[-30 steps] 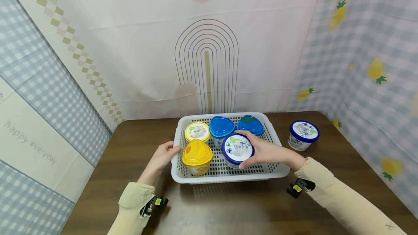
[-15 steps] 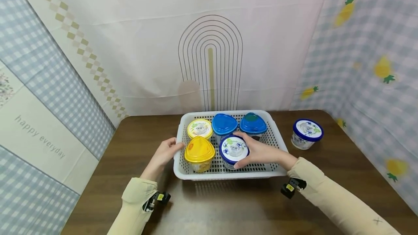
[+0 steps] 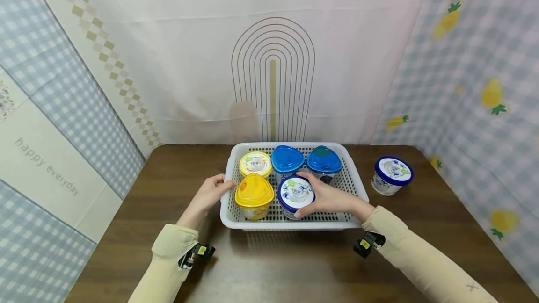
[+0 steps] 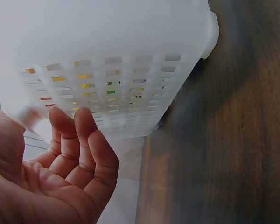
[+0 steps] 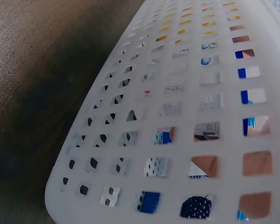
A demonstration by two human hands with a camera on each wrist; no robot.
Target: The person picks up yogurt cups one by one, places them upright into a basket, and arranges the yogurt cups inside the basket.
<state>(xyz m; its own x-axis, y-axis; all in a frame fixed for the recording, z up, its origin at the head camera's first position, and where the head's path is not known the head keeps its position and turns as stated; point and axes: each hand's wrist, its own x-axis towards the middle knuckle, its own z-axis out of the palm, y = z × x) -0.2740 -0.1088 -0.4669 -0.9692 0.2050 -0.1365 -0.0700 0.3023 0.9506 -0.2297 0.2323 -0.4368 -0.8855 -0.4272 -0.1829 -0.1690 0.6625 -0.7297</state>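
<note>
My left hand (image 3: pixel 207 196) holds the left rim of a white perforated basket (image 3: pixel 294 226), thumb over the edge; in the left wrist view its fingers (image 4: pixel 95 154) curl outside the basket wall (image 4: pixel 130 32). Inside the basket, my right hand (image 3: pixel 330 198) grips a round tub with a dark blue-edged white lid (image 3: pixel 296 192), thumb at the near side and fingers at the far side. Just left of that tub stands a tub with a yellow triangular lid (image 3: pixel 254 191). The right wrist view shows the basket's wall (image 5: pixel 275 140), with the hand and tub partly visible through its holes.
Along the basket's back stand a round yellow-lidded tub (image 3: pixel 255 163) and two tubs with blue triangular lids, one left (image 3: pixel 287 158) and one right (image 3: pixel 324 159). A matching round blue-lidded tub (image 3: pixel 393 175) sits on the wooden table (image 3: pixel 269 270), right of the basket. Patterned cloth hangs behind.
My right hand has shifted the round blue-lidded tub left and lower, closer to the yellow triangular-lidded tub. The left hand stays on the basket rim. The head view has shifted slightly.
</note>
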